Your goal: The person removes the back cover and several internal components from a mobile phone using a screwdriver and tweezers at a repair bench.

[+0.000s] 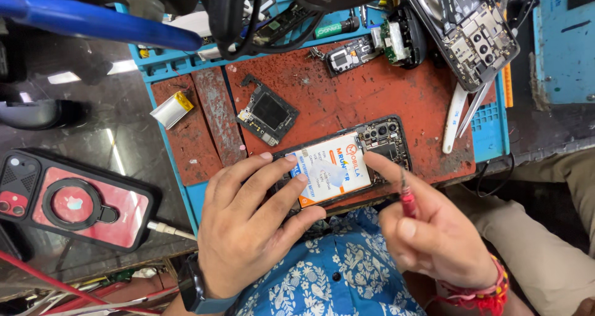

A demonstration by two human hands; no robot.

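Note:
An opened phone [385, 142] with its back removed lies at the front of a worn red-brown work mat [372, 93]. A white and orange battery [331, 167] sits in it. My left hand [251, 223] grips the phone's lower end, with fingers resting on the battery. My right hand [434, 226] holds a thin red-handled tool [406, 198] and its index finger presses the battery's right edge, beside the camera modules.
A small circuit board [268, 114] and a silver pouch cell [171, 109] lie on the mat. Another stripped phone [468, 28] and white tweezers [455, 114] are at the back right. A red-cased phone [77, 204] on a cable lies at the left.

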